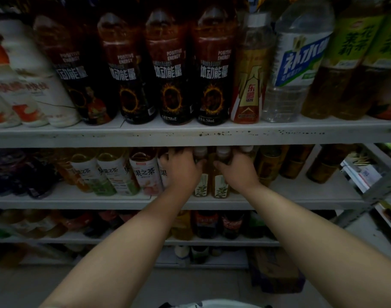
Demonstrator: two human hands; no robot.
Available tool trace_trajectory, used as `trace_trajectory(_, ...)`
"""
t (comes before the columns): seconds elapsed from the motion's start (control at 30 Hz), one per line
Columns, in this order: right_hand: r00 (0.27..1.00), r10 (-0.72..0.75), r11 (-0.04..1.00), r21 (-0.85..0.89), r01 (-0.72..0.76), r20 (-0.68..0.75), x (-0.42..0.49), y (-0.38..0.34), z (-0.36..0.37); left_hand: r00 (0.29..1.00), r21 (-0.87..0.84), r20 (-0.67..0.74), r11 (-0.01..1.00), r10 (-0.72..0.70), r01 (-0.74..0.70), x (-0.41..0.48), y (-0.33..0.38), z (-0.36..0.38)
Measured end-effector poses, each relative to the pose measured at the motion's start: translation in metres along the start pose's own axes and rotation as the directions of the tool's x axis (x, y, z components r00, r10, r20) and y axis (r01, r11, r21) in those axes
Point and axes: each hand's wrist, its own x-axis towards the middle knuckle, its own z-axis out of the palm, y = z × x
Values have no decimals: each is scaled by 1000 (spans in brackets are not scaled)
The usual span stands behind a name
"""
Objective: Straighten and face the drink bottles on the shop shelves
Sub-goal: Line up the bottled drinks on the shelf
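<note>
Two slim amber plastic tea bottles with pale leaf-printed labels stand side by side near the front edge of the white metal middle shelf (312,192). The left hand (183,168) curls its fingers round the neck of the left tea bottle (201,185). The right hand (239,171) grips the right tea bottle (221,185) at its shoulder. Just to the left stands a row of white-labelled fruit tea bottles (143,174). On the shelf above, tall black-labelled energy drink bottles (170,74) face forward.

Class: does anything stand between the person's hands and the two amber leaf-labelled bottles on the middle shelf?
Nothing visible: the left hand and right hand hold the amber leaf-labelled plastic bottles by their necks.
</note>
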Motion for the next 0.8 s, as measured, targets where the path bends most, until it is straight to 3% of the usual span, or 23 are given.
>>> trace_trajectory(0.17,999,33,996,87,-32,-10,1,-1,7,998,-83,64,996,-19,25,2,-3,-3)
trace_trajectory(0.57,999,4,977,214,-15,53,7,10,5,995,7,40,996,93,-93,6,-10,-8)
trace_trajectory(0.7,999,-25,992,124,30,-42,-14,21,7,995,55,46,995,85,-87,6,-9,-9)
trace_trajectory(0.8,996,20,999,48,-16,-83,-43,46,16,997,66,39,995,73,-76,5,-8,-8)
